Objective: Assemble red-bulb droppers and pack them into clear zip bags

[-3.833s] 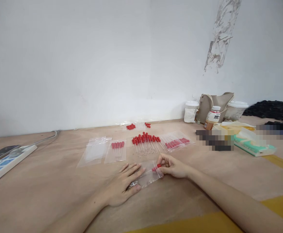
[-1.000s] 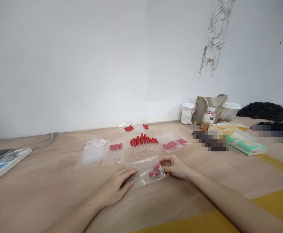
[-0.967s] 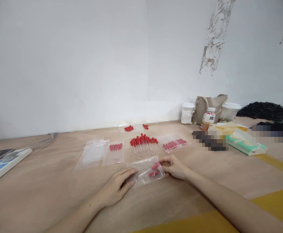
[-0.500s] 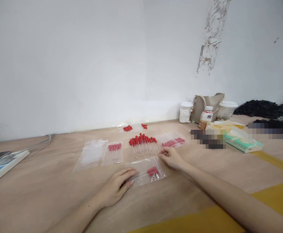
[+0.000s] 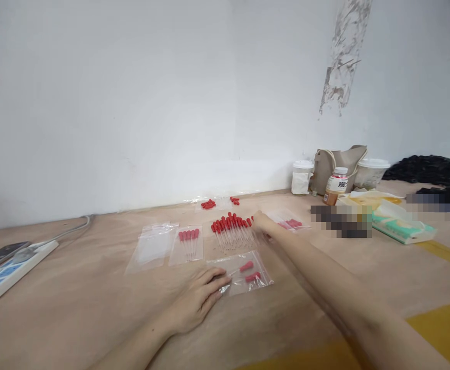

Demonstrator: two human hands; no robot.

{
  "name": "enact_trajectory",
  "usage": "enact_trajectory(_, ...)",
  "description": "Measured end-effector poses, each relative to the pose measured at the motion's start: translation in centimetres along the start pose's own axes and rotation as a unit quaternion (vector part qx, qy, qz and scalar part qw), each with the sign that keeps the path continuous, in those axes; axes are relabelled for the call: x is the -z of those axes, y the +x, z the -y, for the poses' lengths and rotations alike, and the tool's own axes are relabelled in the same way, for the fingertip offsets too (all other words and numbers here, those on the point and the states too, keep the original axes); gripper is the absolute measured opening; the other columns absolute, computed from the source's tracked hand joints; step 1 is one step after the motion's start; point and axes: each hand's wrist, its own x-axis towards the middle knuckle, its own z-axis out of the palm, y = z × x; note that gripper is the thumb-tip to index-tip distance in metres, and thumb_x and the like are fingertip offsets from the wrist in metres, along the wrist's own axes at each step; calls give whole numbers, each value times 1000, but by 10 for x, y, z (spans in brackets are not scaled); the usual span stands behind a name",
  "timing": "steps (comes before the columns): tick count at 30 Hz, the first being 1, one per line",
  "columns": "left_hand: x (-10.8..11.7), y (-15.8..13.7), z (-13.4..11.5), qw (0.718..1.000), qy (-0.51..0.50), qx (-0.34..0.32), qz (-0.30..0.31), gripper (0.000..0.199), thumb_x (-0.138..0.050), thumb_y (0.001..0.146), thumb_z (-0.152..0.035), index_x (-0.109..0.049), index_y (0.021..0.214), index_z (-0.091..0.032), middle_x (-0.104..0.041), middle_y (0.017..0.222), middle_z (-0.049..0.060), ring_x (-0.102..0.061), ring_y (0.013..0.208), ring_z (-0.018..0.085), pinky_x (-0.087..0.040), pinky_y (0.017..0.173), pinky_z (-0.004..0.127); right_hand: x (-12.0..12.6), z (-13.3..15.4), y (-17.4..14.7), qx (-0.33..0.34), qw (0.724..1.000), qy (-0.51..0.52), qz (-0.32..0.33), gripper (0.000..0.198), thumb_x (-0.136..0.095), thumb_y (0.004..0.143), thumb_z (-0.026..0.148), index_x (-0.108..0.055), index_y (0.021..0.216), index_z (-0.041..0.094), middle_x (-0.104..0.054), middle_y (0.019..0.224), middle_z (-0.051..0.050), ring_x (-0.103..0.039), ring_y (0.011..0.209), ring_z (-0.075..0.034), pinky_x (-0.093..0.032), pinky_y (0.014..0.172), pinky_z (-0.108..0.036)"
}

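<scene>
My left hand (image 5: 203, 295) lies over the left end of a clear zip bag (image 5: 235, 285), its fingers stretched out and pressing on the plastic. Inside that bag are two droppers with red bulbs (image 5: 253, 277), lying apart from each other. My right hand (image 5: 262, 223) is at the right end of a fanned pile of red-bulbed droppers (image 5: 228, 228). Its fingertips are hidden behind the hand, so what they touch does not show. Left of the pile, a zip bag (image 5: 175, 252) carries several droppers side by side. Another bag with red bulbs (image 5: 294, 223) lies just right of my right hand.
Flat zip bags (image 5: 151, 249) are stacked at left. Loose red bulbs (image 5: 208, 204) lie on plastic near the wall. A power strip (image 5: 16, 272) is far left. A lidded cup (image 5: 302, 180), a bottle (image 5: 336, 187) and a tissue pack (image 5: 402, 226) stand at right.
My right hand has moved from the bag's upper right corner to the right end of the dropper pile. The two bagged droppers have spread apart. The view has shifted slightly.
</scene>
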Motion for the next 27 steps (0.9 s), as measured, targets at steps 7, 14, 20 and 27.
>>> enact_trajectory(7, 1, 0, 0, 1000, 13, -1, 2, 35, -33, 91, -28, -40, 125, -30, -43, 127, 2, -39, 115, 20, -35, 96, 36, 31, -28, -51, -9, 992, 124, -14, 42, -43, 71, 14, -30, 111, 18, -44, 47, 9, -46, 35, -11, -37, 37, -21)
enact_trajectory(14, 0, 0, 2, 1000, 11, -7, -10, 35, -34, 90, -28, -41, 125, -31, -43, 126, 2, -40, 115, 19, -35, 96, 35, 10, -43, -99, -68, 920, 384, -49, 36, -53, 66, 14, -34, 94, 23, -46, 55, 9, -53, 45, -10, -47, 43, -21)
enact_trajectory(20, 0, 0, 0, 1000, 11, 3, -5, 35, -32, 91, -28, -40, 125, -31, -43, 127, 2, -40, 115, 19, -35, 96, 35, 10, -35, -115, -86, 909, 399, 89, 16, -59, 69, 20, -49, 81, 17, -57, 61, 2, -57, 53, -9, -49, 55, -22)
enact_trajectory(27, -2, -2, 4, 1000, 15, 17, -20, 38, -35, 90, -30, -36, 127, -29, -44, 128, 2, -39, 116, 20, -33, 97, 38, 13, -45, -115, 13, 948, 223, 227, 25, -71, 56, 31, -61, 71, 13, -51, 46, 6, -41, 40, -5, -31, 39, -16)
